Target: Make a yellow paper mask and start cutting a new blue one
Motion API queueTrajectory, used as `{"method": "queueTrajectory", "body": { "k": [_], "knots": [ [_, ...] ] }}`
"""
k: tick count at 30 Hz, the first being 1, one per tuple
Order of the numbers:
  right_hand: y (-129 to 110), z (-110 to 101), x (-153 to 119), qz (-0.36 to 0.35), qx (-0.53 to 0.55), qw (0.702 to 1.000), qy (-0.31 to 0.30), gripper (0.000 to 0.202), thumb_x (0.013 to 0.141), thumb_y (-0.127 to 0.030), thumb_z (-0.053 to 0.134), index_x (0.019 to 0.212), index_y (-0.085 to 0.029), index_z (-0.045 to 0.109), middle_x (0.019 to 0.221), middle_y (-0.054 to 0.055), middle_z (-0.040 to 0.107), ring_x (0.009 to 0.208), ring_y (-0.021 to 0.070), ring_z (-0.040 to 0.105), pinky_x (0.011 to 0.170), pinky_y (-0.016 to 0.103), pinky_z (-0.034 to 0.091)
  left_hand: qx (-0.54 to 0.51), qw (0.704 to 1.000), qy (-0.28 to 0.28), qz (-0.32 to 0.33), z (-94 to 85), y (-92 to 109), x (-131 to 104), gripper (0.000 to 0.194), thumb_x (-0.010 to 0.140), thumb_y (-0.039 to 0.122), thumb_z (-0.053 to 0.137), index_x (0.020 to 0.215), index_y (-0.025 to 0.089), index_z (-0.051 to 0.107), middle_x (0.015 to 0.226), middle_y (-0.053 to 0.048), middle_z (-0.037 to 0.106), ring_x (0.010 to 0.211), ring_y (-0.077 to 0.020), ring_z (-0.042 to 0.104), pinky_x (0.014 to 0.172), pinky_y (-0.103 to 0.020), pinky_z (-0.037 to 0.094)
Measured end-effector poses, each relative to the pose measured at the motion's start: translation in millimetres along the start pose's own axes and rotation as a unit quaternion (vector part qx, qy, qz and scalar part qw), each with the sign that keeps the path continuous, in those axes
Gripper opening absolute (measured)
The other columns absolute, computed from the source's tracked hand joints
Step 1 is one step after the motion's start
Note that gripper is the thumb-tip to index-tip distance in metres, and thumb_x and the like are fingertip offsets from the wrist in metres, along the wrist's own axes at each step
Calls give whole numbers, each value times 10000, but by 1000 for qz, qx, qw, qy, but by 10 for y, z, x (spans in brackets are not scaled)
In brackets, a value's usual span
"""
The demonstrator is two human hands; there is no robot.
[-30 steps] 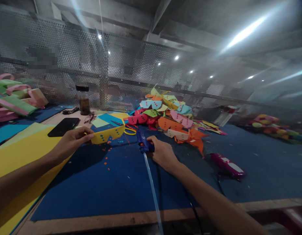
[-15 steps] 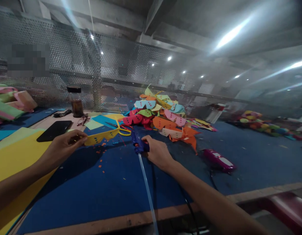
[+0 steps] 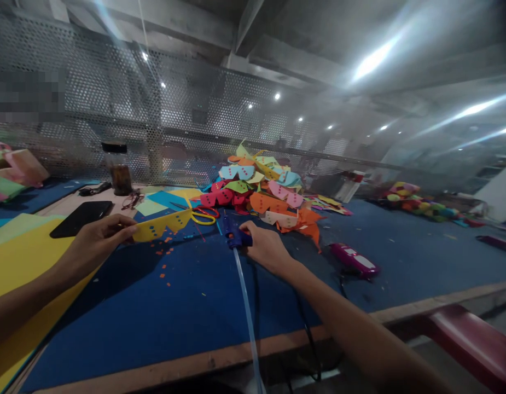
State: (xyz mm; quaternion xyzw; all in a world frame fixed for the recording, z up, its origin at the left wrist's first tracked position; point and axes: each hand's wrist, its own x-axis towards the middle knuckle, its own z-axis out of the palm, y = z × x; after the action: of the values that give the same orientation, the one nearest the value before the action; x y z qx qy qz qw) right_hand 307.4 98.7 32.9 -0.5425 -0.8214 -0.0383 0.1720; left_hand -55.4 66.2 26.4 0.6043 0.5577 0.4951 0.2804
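My left hand [image 3: 103,238] pinches one end of a yellow paper cutout [image 3: 162,225] that has rows of small holes and a pointed tip. My right hand [image 3: 269,246] is wrapped round the handle of a blue glue gun [image 3: 233,231]. From the back of the gun a long clear glue stick [image 3: 248,314] runs down past the table's front edge. Gun and cutout are apart. Just beyond them lie scissors [image 3: 203,220] with yellow handles, beside a red-handled pair. Small orange paper bits [image 3: 164,267] are scattered on the blue tabletop [image 3: 187,334].
A heap of coloured paper cutouts [image 3: 273,191] rises at the back. Yellow sheets [image 3: 27,268], a black phone [image 3: 81,219] and a dark-lidded jar [image 3: 118,169] are at left. A purple device [image 3: 353,260] with a cord lies right, near a red stool [image 3: 474,345].
The whole view has shifted slightly, so most things appear farther left. Both hands keep their holds, and the glue gun now sits a little farther from the yellow cutout.
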Motion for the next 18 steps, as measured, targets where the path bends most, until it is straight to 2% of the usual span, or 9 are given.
{"method": "queueTrajectory", "body": {
  "k": [3,10,18],
  "knots": [
    [115,10,6,18,22,1000,-5,351,856,-377,669,1151,-199,601,996,72,752,895,249,706,699,282,397,-8,1000,3,-12,4,-15,13,348,699,517,782,842,205,723,801,-12,740,764,-219,697,720,-288,575],
    [332,97,81,45,61,997,-19,400,797,-408,721,1123,-215,592,1029,64,748,939,254,702,720,276,432,47,999,-7,-7,-18,-136,65,406,722,575,695,877,200,700,774,-2,710,712,-187,666,700,-287,551],
    [419,146,86,28,63,996,-49,422,847,-480,674,1155,-205,588,1071,78,726,948,267,689,723,288,417,48,998,-13,-41,-5,-68,53,406,697,572,696,875,207,689,781,11,699,700,-169,648,723,-281,547]
  ]
}}
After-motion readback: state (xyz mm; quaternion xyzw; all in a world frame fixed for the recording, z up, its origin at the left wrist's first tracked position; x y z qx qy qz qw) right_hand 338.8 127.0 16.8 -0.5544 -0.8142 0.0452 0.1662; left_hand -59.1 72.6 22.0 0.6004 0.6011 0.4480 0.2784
